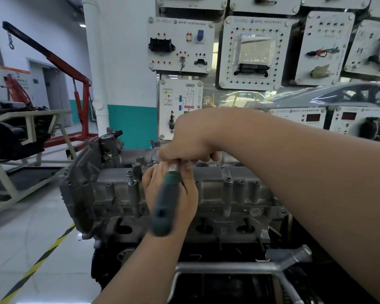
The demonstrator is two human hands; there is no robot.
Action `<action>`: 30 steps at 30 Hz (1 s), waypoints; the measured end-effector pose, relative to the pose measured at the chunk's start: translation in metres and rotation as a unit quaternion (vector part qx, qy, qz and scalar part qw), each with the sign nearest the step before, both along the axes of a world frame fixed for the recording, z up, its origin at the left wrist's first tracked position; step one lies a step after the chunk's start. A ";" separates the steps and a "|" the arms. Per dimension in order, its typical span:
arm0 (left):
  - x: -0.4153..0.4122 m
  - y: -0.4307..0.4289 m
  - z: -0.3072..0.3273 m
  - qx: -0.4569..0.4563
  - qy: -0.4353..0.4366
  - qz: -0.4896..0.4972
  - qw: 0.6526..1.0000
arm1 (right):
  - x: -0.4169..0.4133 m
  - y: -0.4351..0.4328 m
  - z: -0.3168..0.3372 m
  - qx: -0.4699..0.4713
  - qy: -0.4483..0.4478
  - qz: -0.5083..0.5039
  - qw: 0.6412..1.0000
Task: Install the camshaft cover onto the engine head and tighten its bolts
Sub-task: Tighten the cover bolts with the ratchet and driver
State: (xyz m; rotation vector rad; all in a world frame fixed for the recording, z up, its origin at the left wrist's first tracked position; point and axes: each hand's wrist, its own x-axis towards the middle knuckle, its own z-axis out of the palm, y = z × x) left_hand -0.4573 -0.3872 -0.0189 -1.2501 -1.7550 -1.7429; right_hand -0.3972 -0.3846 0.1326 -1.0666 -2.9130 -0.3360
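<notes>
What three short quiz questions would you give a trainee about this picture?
1. True or false: a red engine hoist stands to the left of the engine head.
2. The tool has a handle that is: A red, B green, C yellow.
3. Which hand grips the upper end of the tool from above?
Key: 1 true; 2 B; 3 the right hand.
</notes>
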 end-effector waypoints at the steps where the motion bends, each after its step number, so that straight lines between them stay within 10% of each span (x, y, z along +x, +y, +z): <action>1: 0.002 -0.001 0.001 -0.011 -0.023 -0.022 0.999 | -0.002 -0.001 -0.001 -0.005 0.004 -0.001 1.000; 30: -0.003 -0.007 0.002 0.008 0.025 -0.026 0.999 | 0.017 -0.002 0.012 0.001 -0.014 -0.005 1.000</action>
